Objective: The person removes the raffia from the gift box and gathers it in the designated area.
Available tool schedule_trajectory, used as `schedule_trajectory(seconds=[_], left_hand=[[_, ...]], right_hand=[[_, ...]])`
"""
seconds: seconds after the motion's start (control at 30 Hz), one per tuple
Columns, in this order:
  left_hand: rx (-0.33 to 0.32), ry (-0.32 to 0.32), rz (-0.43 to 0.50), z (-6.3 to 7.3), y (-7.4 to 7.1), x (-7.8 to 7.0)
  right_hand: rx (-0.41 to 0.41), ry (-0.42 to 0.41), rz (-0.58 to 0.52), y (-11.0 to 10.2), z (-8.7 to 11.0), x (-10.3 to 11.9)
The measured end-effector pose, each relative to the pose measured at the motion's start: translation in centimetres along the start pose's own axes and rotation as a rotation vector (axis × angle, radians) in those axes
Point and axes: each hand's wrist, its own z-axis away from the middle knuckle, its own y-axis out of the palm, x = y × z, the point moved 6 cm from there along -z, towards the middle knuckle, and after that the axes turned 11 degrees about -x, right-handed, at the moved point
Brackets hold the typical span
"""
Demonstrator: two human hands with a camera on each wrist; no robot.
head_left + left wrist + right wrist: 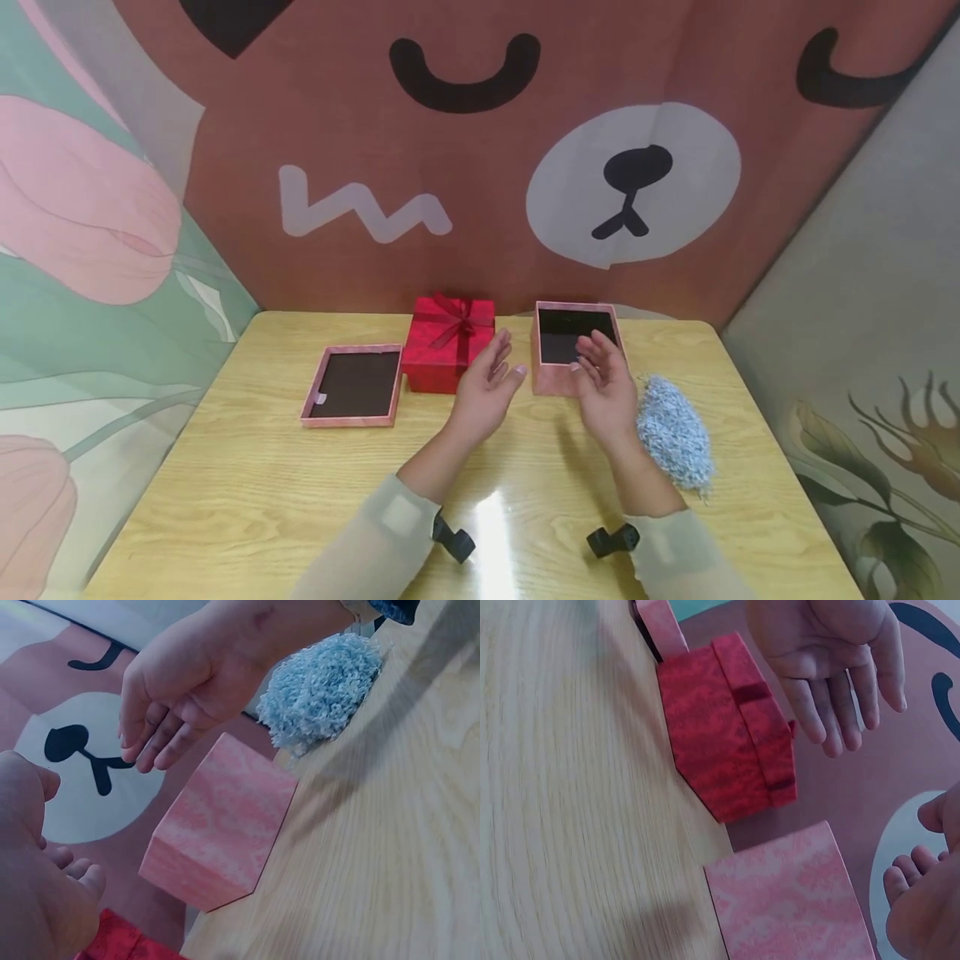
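Observation:
Both bare hands hover over the table, palms turned toward each other, holding nothing. My left hand is nearest a red gift box, which has its lid on and a dark red ribbon bow on top. Just in front of an open pink box with a dark inside, my right hand has its fingers loosely bent and partly covers the box. Right of that hand lies a fluffy light-blue bundle. The pink box lid rests at the left, dark inside facing up.
The light wooden table carries all the boxes, which stand toward its back edge. A printed bear backdrop rises directly behind it, with patterned panels at both sides. A dark wrist mount sits on the left sleeve, another on the right.

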Motion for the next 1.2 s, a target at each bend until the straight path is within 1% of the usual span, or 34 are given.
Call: schedule_trajectory(seconds=[0.17,0.27,0.47,0.6,0.73,0.87,1.03,1.2], left_hand=[[-0.024,0.011,-0.030,-0.1,-1.6,-0.3],[-0.047,0.033,-0.043,-0.3,-2.6,-0.5],[-0.100,0.081,-0.068,-0.5,-4.5,-0.6],[-0.153,0.104,-0.134,-0.6,-6.1,-0.8],[-0.213,0.141,-0.264,-0.5,-7.8,-0.8],[-0.261,0.171,-0.334,-0.6,-9.2,-0.8],[-0.294,0.165,-0.360,-0.9,-10.8,-0.4],[-0.318,0.136,-0.380,-1.2,-12.1,-0.1]], right_hand=[[0.068,0.000,0.003,1.5,0.6,-0.2],[0.102,0.010,-0.009,2.4,1.0,-0.4],[0.154,0.034,0.026,4.1,1.7,-0.6],[0.185,0.034,0.042,5.2,2.1,-0.7],[0.230,0.045,0.051,6.2,2.6,-0.7],[0.267,0.031,0.051,7.0,3.0,-0.9],[0.298,-0.008,0.062,7.7,3.2,-1.0],[0.334,0.005,0.135,8.4,3.2,-1.5]])
